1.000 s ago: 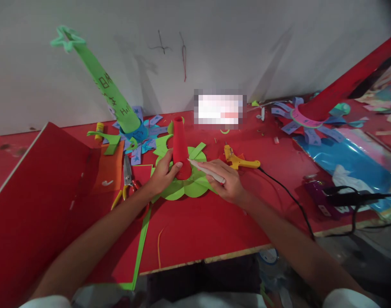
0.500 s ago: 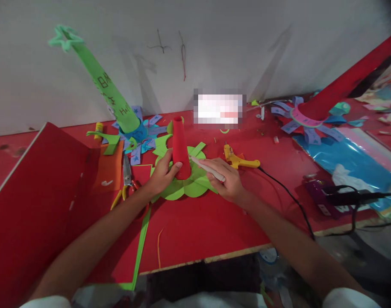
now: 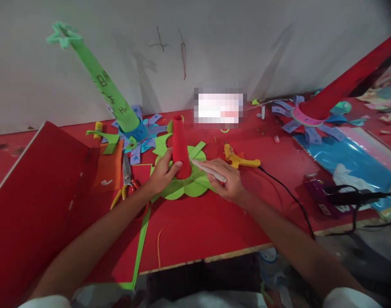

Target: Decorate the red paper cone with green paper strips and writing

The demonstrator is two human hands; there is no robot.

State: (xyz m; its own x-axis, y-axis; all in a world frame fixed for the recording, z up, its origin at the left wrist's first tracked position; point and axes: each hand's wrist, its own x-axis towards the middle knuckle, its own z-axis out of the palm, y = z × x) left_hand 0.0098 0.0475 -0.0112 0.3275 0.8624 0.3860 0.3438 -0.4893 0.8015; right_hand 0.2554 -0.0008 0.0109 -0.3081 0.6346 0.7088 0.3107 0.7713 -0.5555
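Note:
A red paper tube (image 3: 181, 143) stands on a scalloped light-green paper piece (image 3: 185, 188) on the red table. My left hand (image 3: 165, 173) is closed round the tube's lower left side, thumb across its front. My right hand (image 3: 225, 179) holds a whitish pen (image 3: 213, 171), its tip at the right side of the tube's base, over the green paper. A green strip lies on the paper behind the pen.
Scissors (image 3: 127, 171) and orange paper (image 3: 109, 173) lie left, a yellow glue gun (image 3: 242, 161) with black cord right. Behind stand a tall green cone (image 3: 108, 90) and, at right, a red one (image 3: 352, 81). A purple box (image 3: 323, 199) sits near the right edge.
My right hand and the pen have shifted very slightly to the right. The left hand and the tube look unchanged.

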